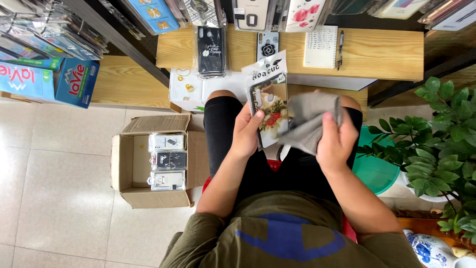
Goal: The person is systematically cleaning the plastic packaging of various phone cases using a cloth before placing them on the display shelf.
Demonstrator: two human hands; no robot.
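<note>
Centre frame: left hand (246, 133) gripping packaged phone case (270, 106) | right hand (334, 141) clutching grey cloth (310, 119) against it | cardboard box (130, 171) lower left, three packs stacked inside

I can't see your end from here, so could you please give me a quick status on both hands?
Left hand gripping packaged phone case above the lap. Right hand holding grey cloth against it. Nothing in the way; open cardboard box on the floor beside the left knee.
</note>
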